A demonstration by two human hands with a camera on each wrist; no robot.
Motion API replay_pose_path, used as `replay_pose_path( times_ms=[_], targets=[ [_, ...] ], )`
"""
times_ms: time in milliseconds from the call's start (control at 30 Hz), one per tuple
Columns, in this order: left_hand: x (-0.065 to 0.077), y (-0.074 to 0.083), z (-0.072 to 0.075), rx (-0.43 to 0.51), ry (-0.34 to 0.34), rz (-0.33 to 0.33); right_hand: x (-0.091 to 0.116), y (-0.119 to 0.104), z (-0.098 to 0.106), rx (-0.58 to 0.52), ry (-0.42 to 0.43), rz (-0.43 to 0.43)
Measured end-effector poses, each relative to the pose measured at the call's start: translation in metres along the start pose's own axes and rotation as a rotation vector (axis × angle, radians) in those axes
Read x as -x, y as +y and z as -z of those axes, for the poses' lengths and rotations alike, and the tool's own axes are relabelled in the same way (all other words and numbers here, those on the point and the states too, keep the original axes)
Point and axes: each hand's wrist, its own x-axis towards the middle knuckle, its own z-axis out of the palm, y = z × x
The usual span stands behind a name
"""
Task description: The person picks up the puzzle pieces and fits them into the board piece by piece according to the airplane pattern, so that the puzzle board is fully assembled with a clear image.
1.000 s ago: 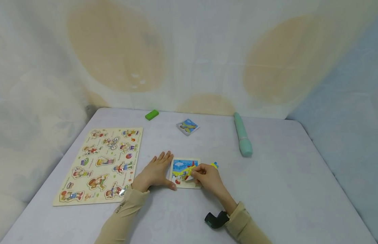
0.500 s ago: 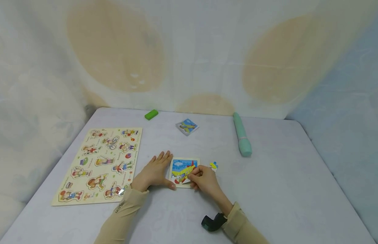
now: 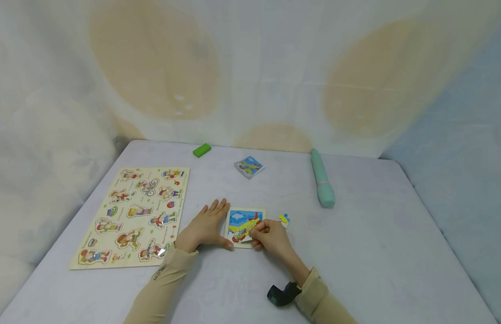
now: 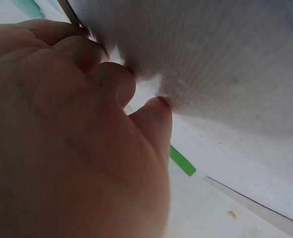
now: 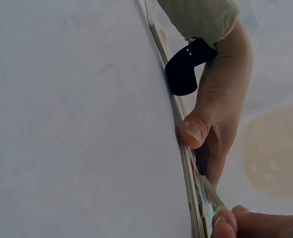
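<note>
A small wooden jigsaw puzzle (image 3: 240,218) with a yellow and red airplane on blue sky lies before me. My left hand (image 3: 203,228) rests with fingers spread at its left edge, thumb by the lower left corner. Between thumb and fingers, my right hand (image 3: 273,238) pinches a puzzle piece (image 3: 246,239) over the puzzle's lower part. The right wrist view shows that piece (image 5: 212,192) tilted, its far edge right at the board. The right hand covers the board's lower right. Just right of the board lies a loose puzzle piece (image 3: 284,220) in yellow, blue and white.
A large wooden picture board (image 3: 131,218) with figures lies to the left. Farther back are a green block (image 3: 202,150), a small airplane picture card (image 3: 249,167) and a folded mint-green umbrella-like object (image 3: 323,182). A black wrist device (image 3: 283,294) sits at my right cuff.
The right hand has shifted slightly down and left, with the pinched piece now lower on the puzzle. More of the loose piece shows. The left hand stays in place.
</note>
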Motion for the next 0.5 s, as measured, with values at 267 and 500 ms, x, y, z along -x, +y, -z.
replay_pose_path(
  times_ms=[267, 500],
  targets=[
    [-0.0004, -0.0011, 0.0009, -0.012, 0.007, -0.004, 0.0055, -0.0039, -0.0084, 0.268, 0.091, 0.141],
    [0.0007, -0.0003, 0.0009, -0.014, 0.002, 0.002, 0.0048, -0.0043, -0.0100, 0.340, 0.128, 0.146]
  ],
)
